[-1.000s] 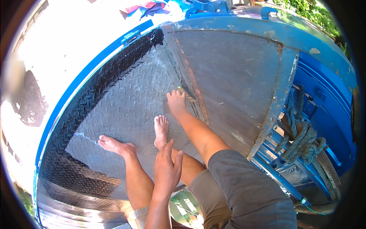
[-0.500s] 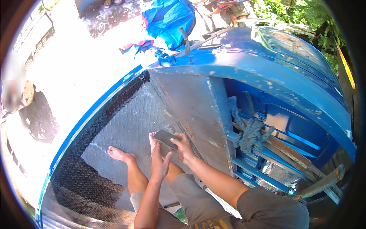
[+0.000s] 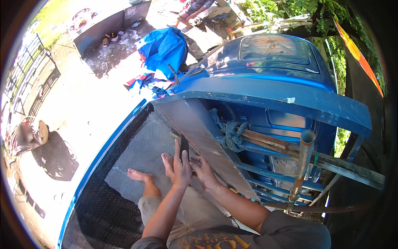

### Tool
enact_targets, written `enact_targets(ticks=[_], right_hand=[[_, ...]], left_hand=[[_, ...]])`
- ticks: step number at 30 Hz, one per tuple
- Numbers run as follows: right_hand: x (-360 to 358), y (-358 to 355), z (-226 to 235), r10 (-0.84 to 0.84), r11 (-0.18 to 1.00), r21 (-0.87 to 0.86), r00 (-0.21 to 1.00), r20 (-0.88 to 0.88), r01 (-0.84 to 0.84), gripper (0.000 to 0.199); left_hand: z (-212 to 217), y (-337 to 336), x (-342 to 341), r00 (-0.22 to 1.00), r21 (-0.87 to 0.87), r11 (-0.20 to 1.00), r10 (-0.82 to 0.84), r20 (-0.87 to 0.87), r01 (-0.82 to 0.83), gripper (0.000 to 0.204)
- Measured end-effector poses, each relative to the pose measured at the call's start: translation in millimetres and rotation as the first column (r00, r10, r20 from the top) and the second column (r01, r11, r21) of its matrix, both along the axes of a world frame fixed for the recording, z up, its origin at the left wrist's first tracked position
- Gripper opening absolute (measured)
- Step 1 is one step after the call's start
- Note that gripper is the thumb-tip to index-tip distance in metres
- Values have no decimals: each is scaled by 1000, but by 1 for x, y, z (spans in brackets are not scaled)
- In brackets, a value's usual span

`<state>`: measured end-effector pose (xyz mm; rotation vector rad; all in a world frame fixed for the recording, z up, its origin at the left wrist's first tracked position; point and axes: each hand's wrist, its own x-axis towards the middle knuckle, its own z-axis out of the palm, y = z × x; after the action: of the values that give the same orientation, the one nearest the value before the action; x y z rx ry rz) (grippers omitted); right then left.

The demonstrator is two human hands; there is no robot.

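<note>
A dark, phone-shaped slab stands nearly edge-on to me above my lap. My left hand has it between its straight raised fingers and its thumb; the slab's lower end is hidden. Close beside it on the right, my right hand has its fingers bent and somewhat apart, their tips near the base of the left thumb. I cannot make out anything in the right hand. Below the hands are my bare feet on a textured metal truck bed, part grey and part glossy black.
On the right, a blue truck cab rises behind a rack with tied rope, wooden beams and a rusty pipe. Blue tarp lies ahead. Another person sits at the far top. The bed's blue side edge curves along the left.
The slab has turned from lying flat in my right hand to standing edge-on against my left hand. My hands have come together, and my view has tilted up and turned right.
</note>
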<state>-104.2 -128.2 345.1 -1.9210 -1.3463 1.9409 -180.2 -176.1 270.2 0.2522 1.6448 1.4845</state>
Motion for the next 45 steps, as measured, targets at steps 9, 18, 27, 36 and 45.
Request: enact_targets(ticks=[9, 18, 27, 36, 45], right_hand=[[115, 56, 335, 476, 410, 588, 713, 515, -697, 39], [176, 86, 501, 232, 28, 795, 777, 585, -606, 32], [198, 48, 376, 374, 700, 694, 915, -155, -168, 32], [255, 34, 367, 37, 771, 636, 999, -31, -9, 21], [309, -50, 333, -318, 710, 685, 943, 104, 164, 14]], left_hand=[[119, 76, -38, 976, 277, 959, 7, -218, 54, 61], [286, 119, -11, 904, 332, 920, -51, -425, 208, 52], [380, 21, 36, 773, 509, 583, -494, -398, 634, 31], [331, 149, -39, 650, 268, 748, -272, -710, 607, 38], [313, 231, -80, 453, 119, 640, -389, -802, 760, 29]])
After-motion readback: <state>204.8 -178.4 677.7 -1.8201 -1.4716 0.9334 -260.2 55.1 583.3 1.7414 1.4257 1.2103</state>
